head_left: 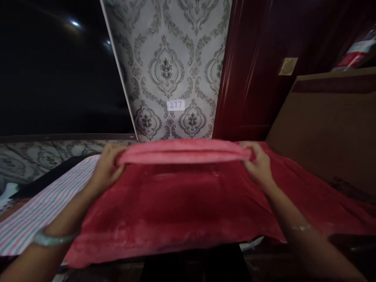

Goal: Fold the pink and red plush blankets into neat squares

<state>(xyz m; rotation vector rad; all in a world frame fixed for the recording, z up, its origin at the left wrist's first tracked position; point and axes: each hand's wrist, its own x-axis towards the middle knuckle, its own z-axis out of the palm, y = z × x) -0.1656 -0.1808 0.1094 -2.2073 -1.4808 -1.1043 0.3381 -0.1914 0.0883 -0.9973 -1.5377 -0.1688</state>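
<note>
Pink-red cloth band point(182, 152), middle of the frame: my left hand point(110, 165) and right hand point(258, 163) grip its two ends, likely so it spans straight without sagging. Red sheet point(190, 199) spread below; can't tell if it's joined. Striped cloth point(53, 196) at lower left. Cardboard box point(329, 133) on the right probably limits sideways room. Dark screen point(58, 78) upper left, bottle point(355, 54) upper right.

The left hand point(109, 166) and right hand point(259, 166) grip opposite ends of a folded red cloth point(183, 154) before patterned wallpaper point(167, 70).
</note>
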